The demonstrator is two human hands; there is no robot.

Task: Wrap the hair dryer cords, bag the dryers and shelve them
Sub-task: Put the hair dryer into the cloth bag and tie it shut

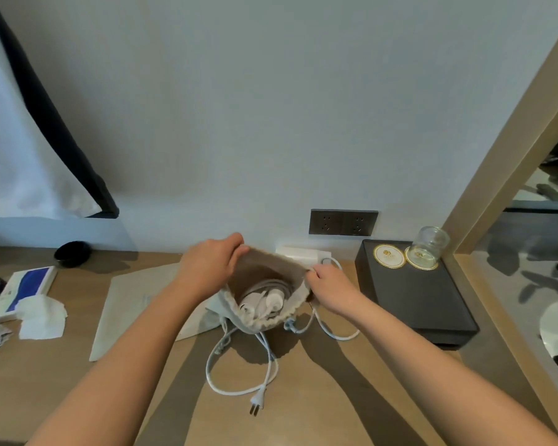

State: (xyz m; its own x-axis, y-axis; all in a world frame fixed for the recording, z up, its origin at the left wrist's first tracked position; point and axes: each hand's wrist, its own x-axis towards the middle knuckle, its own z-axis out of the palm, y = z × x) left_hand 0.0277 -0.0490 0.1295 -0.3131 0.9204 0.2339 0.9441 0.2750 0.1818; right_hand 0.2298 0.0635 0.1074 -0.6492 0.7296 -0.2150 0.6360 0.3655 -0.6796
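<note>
At frame centre, the left hand (207, 265) and right hand (331, 289) pinch the bag (271, 320) open, dryer (264, 297) inside; a cord (239, 389) lies loose, shelving apparently pending.

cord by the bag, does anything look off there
Yes. The white cord sprawls in loose loops on the desk in front of the bag, its plug lying free, unwrapped, while the left hand and right hand hold the bag's mouth open. Whether it runs into the bag cannot be told.
</note>
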